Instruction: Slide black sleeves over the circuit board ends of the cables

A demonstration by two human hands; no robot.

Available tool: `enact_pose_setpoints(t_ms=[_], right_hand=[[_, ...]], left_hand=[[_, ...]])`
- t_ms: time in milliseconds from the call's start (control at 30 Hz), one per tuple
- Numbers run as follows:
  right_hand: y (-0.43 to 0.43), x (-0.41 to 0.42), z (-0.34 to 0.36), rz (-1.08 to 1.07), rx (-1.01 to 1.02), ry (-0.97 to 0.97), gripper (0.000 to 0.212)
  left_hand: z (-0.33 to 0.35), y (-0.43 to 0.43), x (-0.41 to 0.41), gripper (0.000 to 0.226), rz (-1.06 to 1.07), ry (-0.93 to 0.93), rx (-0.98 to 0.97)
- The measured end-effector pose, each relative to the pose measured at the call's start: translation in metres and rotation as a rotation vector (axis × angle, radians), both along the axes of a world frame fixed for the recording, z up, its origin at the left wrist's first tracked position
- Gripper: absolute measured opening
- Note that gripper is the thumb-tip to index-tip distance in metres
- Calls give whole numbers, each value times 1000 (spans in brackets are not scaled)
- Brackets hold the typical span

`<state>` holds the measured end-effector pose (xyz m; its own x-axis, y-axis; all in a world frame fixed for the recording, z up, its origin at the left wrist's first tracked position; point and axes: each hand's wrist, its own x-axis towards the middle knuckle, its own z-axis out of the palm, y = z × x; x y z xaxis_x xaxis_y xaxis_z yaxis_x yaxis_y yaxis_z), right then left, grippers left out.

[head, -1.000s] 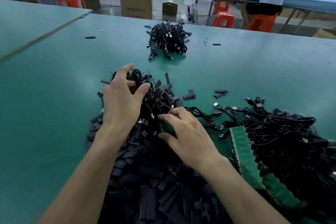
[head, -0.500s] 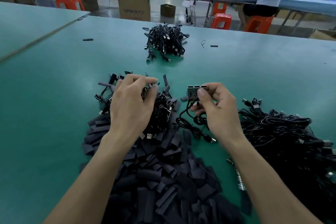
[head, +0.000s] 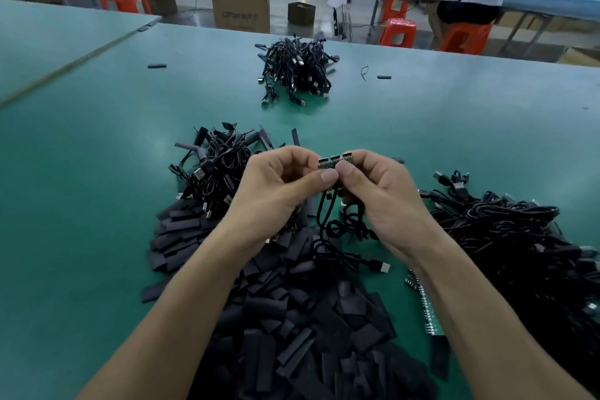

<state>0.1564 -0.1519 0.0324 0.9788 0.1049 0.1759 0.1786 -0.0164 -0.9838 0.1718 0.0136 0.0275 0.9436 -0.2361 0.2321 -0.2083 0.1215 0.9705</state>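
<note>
1. Your left hand (head: 279, 185) and right hand (head: 383, 195) meet above the middle of the green table (head: 97, 204), thumbs almost touching.
2. Both grips are narrow. Each pinches the strip of circuit boards (head: 331, 162) between thumb and curled fingers, the left from its left end and the right from its right end.
3. The strip is held up off the table, its top edge showing above your thumbs. About three small boards sit side by side, bare green with dark parts.
4. The black cables (head: 326, 214) soldered to those boards hang down between your palms and coil onto the table. One ends in a USB plug (head: 383, 267) lying just beside your right wrist.
5. The pile of black sleeves (head: 302, 328) lies under and between your forearms, spreading toward you and out to the left.
6. A tangle of cables (head: 214, 166) rests on the far left edge of that pile, just beyond your left hand.
7. A large heap of cables (head: 519, 243) lies to the right of your right arm.
8. A longer green board strip (head: 428, 312) lies on the table, partly hidden under your right forearm.
9. A separate cable bundle (head: 297, 70) sits well apart, near the table's far edge, with single stray sleeves to its left (head: 157, 66) and right (head: 384, 77).
</note>
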Motion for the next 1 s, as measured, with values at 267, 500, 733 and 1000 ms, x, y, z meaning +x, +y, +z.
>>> enact_pose_setpoints(t_ms=[267,500,733,1000], right_hand=[[-3,-1,12,263,277,126,18],[-14,9,14,-366,206,-67,6],[-4,4,4,-404,-321,-306,18],[1,-5,-6,134,-675,-60,14]], left_hand=[[7,3,-3,10,-175,68,-163],[21,16,0,6,-49,48,-408],[26,18,0,18,174,-124,-284],[25,22,2,11,349,-335,-67]])
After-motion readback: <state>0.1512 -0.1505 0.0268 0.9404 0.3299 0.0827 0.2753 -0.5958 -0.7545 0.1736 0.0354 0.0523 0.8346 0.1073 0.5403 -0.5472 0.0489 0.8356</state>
